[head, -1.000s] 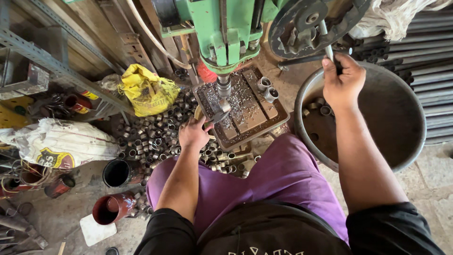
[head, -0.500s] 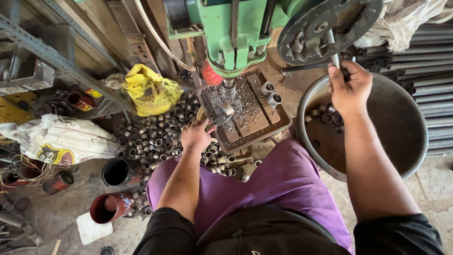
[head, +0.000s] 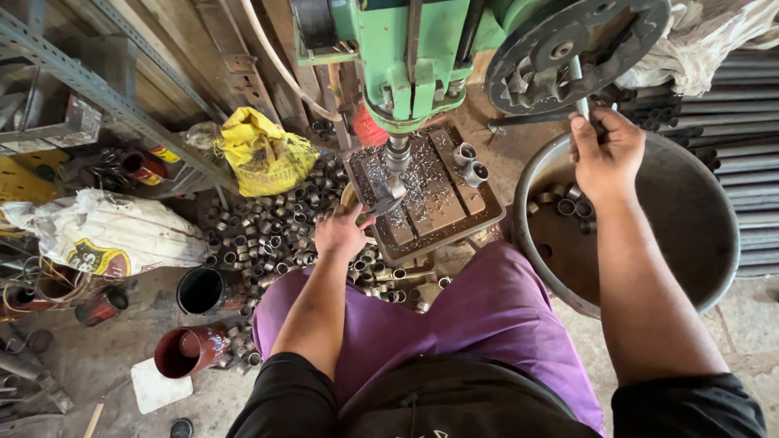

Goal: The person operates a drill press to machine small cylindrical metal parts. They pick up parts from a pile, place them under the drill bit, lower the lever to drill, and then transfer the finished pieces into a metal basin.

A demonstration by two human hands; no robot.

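A person sits astride a green bench drill press (head: pixel 414 57) at the top centre of the frame, purple-trousered knees spread either side of its table. The right hand (head: pixel 604 154), upper right, is clenched round the thin steel feed handle (head: pixel 581 101) that sticks out of the dark spoked wheel (head: pixel 568 49); that grip looks placed to bring the spindle down. The left hand (head: pixel 341 231), centre frame, reaches to the rusty, swarf-strewn drill table (head: pixel 438 203) and grasps a dark holding tool, tongs or pliers as far as I can tell, pinching a short steel pipe ring (head: pixel 395 188) directly beneath the drill chuck (head: pixel 398 154), probably so the fingers stay back from the bit. Two similar rings (head: pixel 469 162) stand at the table's far right corner, within easy reach. A heap of cut pipe rings (head: pixel 268 231) lies on the floor left of centre, beside the left knee, and a big round grey metal tub (head: pixel 698 219) at the right holds a few more (head: pixel 564 203), just under the right forearm. A yellow plastic sack (head: pixel 260 154) sits behind the heap.
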